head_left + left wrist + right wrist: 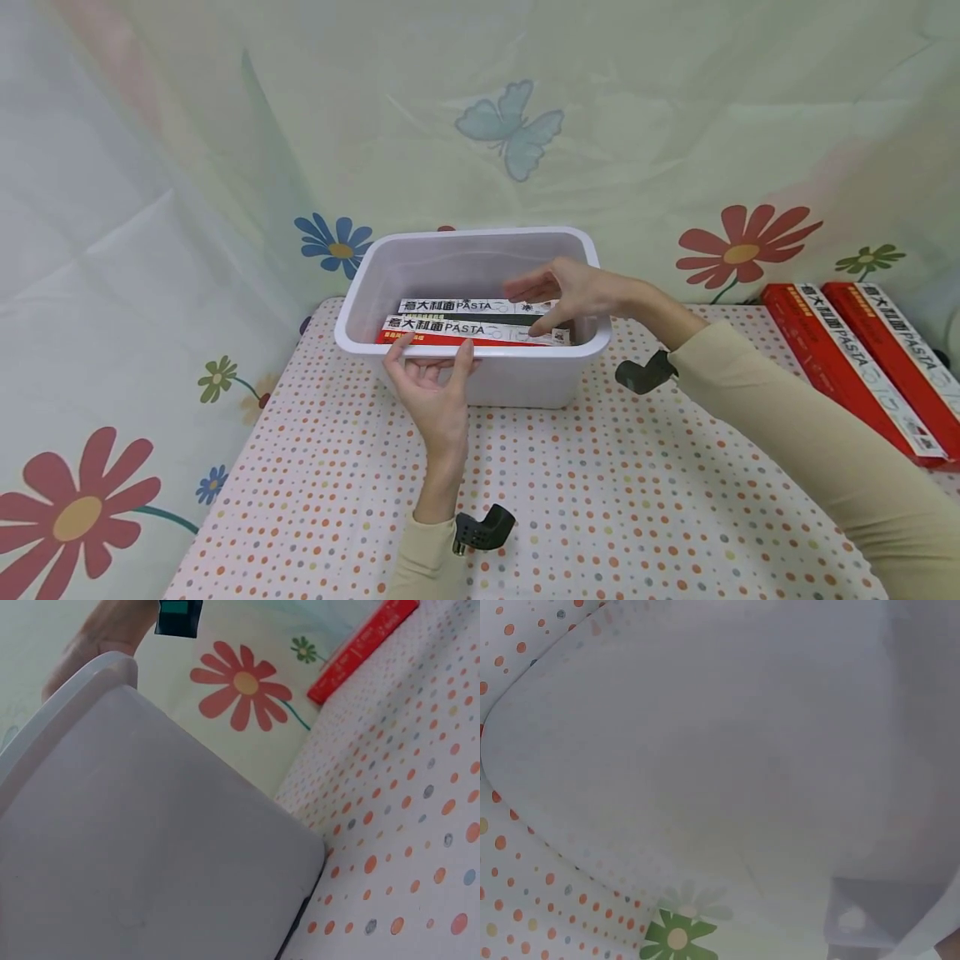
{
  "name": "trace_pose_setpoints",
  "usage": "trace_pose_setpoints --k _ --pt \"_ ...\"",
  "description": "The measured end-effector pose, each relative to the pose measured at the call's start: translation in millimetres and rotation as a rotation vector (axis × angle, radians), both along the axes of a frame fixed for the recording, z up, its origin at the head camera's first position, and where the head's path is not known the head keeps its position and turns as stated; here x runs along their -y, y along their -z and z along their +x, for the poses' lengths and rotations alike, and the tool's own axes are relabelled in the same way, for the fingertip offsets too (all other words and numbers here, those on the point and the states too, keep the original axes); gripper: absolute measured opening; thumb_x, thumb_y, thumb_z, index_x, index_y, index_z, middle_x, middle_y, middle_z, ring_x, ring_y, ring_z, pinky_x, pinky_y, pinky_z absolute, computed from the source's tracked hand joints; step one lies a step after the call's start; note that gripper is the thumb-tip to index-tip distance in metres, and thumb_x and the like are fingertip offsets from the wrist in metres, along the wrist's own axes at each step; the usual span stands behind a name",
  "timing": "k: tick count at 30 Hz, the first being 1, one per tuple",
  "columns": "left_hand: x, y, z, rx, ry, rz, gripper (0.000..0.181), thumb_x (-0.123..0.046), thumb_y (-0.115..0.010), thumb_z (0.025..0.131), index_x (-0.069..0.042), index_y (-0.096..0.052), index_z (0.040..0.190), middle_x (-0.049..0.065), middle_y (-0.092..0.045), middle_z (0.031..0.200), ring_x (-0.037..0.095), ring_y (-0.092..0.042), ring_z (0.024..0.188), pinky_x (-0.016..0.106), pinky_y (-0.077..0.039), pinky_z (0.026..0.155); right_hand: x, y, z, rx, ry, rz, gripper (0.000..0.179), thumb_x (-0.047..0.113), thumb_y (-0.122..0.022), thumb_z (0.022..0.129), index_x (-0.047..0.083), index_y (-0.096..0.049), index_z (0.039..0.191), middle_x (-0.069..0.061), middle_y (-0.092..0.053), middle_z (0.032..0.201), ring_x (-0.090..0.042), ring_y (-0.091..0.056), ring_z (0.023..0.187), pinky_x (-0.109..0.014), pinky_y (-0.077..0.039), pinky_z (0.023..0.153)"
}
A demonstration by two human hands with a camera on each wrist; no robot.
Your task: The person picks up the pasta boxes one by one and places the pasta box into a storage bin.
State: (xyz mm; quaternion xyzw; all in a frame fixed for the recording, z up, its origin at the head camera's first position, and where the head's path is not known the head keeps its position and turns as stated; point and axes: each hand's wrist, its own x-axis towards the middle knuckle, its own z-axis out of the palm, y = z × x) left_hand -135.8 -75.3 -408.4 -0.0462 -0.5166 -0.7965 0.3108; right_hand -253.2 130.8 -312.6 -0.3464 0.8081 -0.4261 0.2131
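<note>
A white plastic bin (525, 379) stands on the dotted table; its side fills most of both wrist views. Inside lie a front pasta box (498, 332), white and red, and a rear pasta box (480, 306) behind it. My left hand (435, 400) holds the bin's front rim, thumb and a fingertip over the edge, other fingers bent beneath it. Reaching over the bin's right side, my right hand (573, 292) hovers above the boxes, fingers spread from the thumb. Its thumb tip is close to the front box; whether they touch I cannot tell.
Two more red pasta boxes lie side by side at the table's right, a nearer box (847, 375) and an outer box (900, 350). A flowered cloth (637, 167) hangs behind the bin. The dotted tablecloth (585, 500) spreads in front.
</note>
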Motion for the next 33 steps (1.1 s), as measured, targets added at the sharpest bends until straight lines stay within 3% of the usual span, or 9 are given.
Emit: trace_pose_setpoints --k 6,11,14,19,22,24,27,30,33 --pt "0.7 0.2 -1.4 0.003 -0.006 -0.009 0.075 0.006 -0.078 0.089 -0.006 -0.03 0.145 0.036 -0.045 0.141 0.027 -0.068 0.099 0.042 -0.068 0.08 -8 -3.0 6.1 0.001 0.022 -0.081 0.07 0.0 -0.082 0.086 -0.009 -0.05 0.149 -0.021 -0.057 0.149 -0.037 -0.05 0.143 -0.051 -0.04 0.122" --pt "3.4 1.5 -1.8 0.0 -0.013 -0.01 0.074 0.007 -0.078 0.088 -0.005 -0.031 0.145 0.038 -0.045 0.139 0.025 -0.068 0.095 0.042 -0.068 0.078 -29 -8.5 26.4 -0.018 0.083 -0.133 0.067 0.001 -0.08 0.089 -0.003 -0.052 0.15 -0.016 -0.057 0.151 -0.034 -0.049 0.144 -0.031 -0.047 0.117" --pt "3.6 1.5 -2.0 -0.006 -0.016 0.003 0.074 0.008 -0.078 0.088 -0.005 -0.032 0.144 0.04 -0.045 0.138 0.024 -0.068 0.092 0.042 -0.068 0.077 -51 -11.3 42.7 -0.073 0.149 -0.125 0.064 0.006 -0.079 0.092 0.002 -0.054 0.151 -0.013 -0.057 0.151 -0.031 -0.05 0.144 -0.021 -0.05 0.109" --pt "0.9 1.2 -1.9 -0.009 -0.018 0.025 0.073 0.008 -0.078 0.088 -0.005 -0.032 0.143 0.04 -0.046 0.136 0.024 -0.068 0.092 0.042 -0.068 0.078 -97 -8.4 67.4 -0.197 0.323 -0.059 0.062 0.011 -0.08 0.093 0.015 -0.057 0.15 -0.004 -0.061 0.148 -0.01 -0.057 0.135 -0.032 -0.057 0.104" --pt "-0.6 1.2 -2.2 -0.01 -0.017 0.026 0.073 0.008 -0.078 0.088 -0.005 -0.033 0.143 0.037 -0.048 0.135 0.024 -0.068 0.092 0.042 -0.068 0.078 -131 3.7 80.3 -0.257 0.434 -0.045 0.063 0.008 -0.08 0.092 0.016 -0.058 0.15 0.006 -0.064 0.145 0.002 -0.06 0.125 -0.026 -0.06 0.096" --pt "-1.8 1.3 -2.2 -0.011 -0.013 0.027 0.072 0.008 -0.078 0.088 -0.005 -0.033 0.143 0.037 -0.048 0.134 0.024 -0.067 0.091 0.042 -0.068 0.078 -154 14.6 89.9 -0.267 0.503 -0.037 0.063 0.008 -0.078 0.093 0.017 -0.056 0.152 0.017 -0.062 0.143 0.008 -0.059 0.121 -0.015 -0.058 0.086" --pt "-3.4 1.5 -2.2 -0.016 -0.004 0.028 0.072 0.007 -0.078 0.088 -0.005 -0.033 0.143 0.039 -0.047 0.134 0.023 -0.067 0.09 0.042 -0.068 0.078 -189 31.8 105.1 -0.254 0.625 -0.017 0.065 0.011 -0.075 0.097 0.02 -0.051 0.156 0.032 -0.056 0.139 0.016 -0.054 0.117 -0.01 -0.057 0.078" --pt "-5.3 2.1 -2.3 -0.018 -0.003 0.027 0.072 0.007 -0.078 0.089 -0.005 -0.032 0.143 0.04 -0.046 0.135 0.023 -0.067 0.09 0.043 -0.068 0.078 -226 50.9 117.4 -0.219 0.724 -0.016 0.066 0.013 -0.068 0.102 0.025 -0.042 0.161 0.031 -0.049 0.148 0.02 -0.047 0.118 -0.003 -0.053 0.076" --pt "-6.1 2.1 -3.4 -0.016 -0.004 0.024 0.072 0.007 -0.078 0.089 -0.006 -0.032 0.144 0.039 -0.046 0.136 0.024 -0.067 0.091 0.043 -0.068 0.079 -264 74.2 125.2 -0.182 0.81 -0.029 0.067 0.017 -0.06 0.107 0.029 -0.03 0.166 0.023 -0.036 0.162 0.018 -0.04 0.132 0.004 -0.045 0.079"
